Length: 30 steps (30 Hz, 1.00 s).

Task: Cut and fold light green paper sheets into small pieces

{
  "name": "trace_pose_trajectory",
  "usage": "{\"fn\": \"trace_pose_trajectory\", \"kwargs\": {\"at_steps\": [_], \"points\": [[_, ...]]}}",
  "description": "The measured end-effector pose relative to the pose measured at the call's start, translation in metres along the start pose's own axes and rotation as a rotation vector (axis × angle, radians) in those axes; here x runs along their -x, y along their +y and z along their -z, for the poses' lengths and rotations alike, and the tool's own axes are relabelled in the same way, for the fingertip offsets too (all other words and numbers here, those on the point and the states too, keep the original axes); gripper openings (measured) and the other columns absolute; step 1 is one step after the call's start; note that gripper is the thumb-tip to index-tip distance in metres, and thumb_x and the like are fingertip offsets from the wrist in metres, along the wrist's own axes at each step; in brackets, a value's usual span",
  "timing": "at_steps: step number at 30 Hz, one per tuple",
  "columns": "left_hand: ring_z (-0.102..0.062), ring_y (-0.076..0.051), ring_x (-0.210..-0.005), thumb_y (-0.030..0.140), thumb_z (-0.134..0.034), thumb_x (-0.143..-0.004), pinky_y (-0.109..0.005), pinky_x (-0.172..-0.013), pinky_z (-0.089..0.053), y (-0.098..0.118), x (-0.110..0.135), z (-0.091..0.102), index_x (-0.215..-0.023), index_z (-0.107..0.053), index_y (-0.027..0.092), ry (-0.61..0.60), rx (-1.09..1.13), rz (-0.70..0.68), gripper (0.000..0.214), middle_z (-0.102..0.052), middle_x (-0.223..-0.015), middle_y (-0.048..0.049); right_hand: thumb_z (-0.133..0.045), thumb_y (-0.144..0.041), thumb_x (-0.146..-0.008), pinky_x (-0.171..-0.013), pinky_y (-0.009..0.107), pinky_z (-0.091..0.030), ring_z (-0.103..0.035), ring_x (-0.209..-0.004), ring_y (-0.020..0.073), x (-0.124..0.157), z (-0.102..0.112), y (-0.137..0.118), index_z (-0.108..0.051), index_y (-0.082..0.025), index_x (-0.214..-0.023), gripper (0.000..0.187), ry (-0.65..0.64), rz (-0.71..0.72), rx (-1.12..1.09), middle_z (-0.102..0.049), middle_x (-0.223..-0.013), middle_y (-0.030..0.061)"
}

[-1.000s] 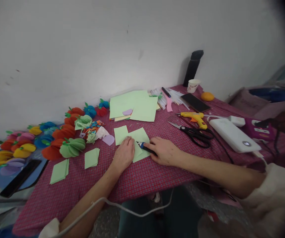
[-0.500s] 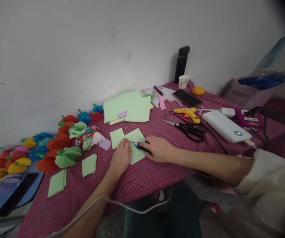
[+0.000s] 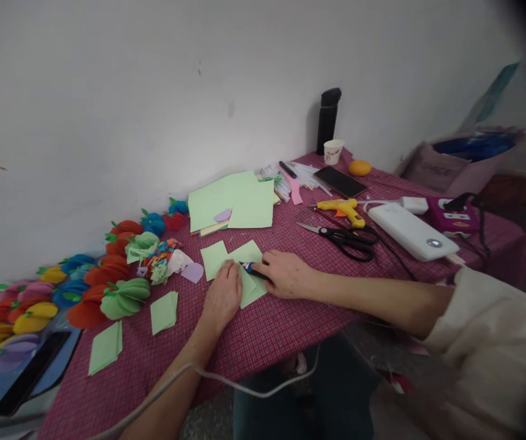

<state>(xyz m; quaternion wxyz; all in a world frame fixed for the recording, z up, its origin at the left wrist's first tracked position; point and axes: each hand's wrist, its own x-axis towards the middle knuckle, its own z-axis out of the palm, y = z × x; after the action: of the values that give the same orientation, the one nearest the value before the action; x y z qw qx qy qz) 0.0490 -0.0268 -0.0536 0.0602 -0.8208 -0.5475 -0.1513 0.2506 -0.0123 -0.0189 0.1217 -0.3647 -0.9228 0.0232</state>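
Observation:
My left hand (image 3: 225, 292) lies on light green paper, its fingers stretched out together and pressing it against the table. Under and beside it is a green sheet (image 3: 257, 294), with a smaller green piece (image 3: 214, 259) just behind. My right hand (image 3: 287, 275) is closed around a slim dark blue and black tool (image 3: 254, 269); its kind is unclear. The tool's tip points left, over the paper and close to my left fingertips. Two small stacks of cut green paper, one nearer (image 3: 164, 313) and one farther left (image 3: 105, 348), lie left of my left hand.
Colourful paper pumpkins (image 3: 126, 298) crowd the left side beside paper scraps (image 3: 164, 260). Large green sheets (image 3: 233, 201) lie by the wall. Rightward are scissors (image 3: 347, 241), a yellow glue gun (image 3: 343, 209), a power bank (image 3: 412, 231), a phone (image 3: 339, 181) and a bottle (image 3: 327, 122). A white cable crosses in front.
The view has shifted slightly. Both hands stay at the paper, and the tool in my right hand sits a little closer to my left fingers.

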Motion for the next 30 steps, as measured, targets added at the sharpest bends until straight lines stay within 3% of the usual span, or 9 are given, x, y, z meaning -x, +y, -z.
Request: {"fn": "trace_pose_trajectory", "kwargs": {"at_steps": [18, 26, 30], "points": [[-0.039, -0.022, -0.119, 0.020, -0.032, -0.087, -0.043, -0.099, -0.034, -0.001, 0.000, 0.000, -0.114, -0.044, 0.014, 0.004, 0.016, -0.011, 0.030, -0.048, -0.122, -0.0126, -0.043, -0.029, -0.080, -0.073, 0.033, -0.037, -0.046, -0.089, 0.0224, -0.001, 0.000, 0.003, -0.048, -0.019, -0.118, 0.039, -0.018, -0.035, 0.004, -0.052, -0.096, 0.0106], [-0.039, -0.021, -0.119, 0.020, -0.031, -0.087, -0.040, -0.100, -0.033, 0.001, 0.000, 0.001, -0.115, -0.043, 0.013, -0.008, 0.035, 0.025, 0.031, -0.047, -0.122, -0.0122, -0.041, -0.031, -0.081, -0.071, 0.031, -0.037, -0.048, -0.088, 0.0222, 0.015, 0.012, 0.028, -0.048, -0.022, -0.118, 0.039, 0.028, -0.131, 0.064, -0.053, -0.093, 0.0093], [-0.042, -0.019, -0.116, 0.017, -0.029, -0.087, -0.037, -0.097, -0.037, -0.002, -0.002, 0.008, -0.118, -0.041, 0.015, 0.045, 0.116, 0.066, 0.033, -0.047, -0.123, -0.0113, -0.041, -0.032, -0.082, -0.073, 0.032, -0.037, -0.050, -0.089, 0.0227, 0.014, 0.013, 0.047, -0.049, -0.019, -0.117, 0.039, 0.025, -0.232, 0.116, -0.054, -0.094, 0.0106]]}}
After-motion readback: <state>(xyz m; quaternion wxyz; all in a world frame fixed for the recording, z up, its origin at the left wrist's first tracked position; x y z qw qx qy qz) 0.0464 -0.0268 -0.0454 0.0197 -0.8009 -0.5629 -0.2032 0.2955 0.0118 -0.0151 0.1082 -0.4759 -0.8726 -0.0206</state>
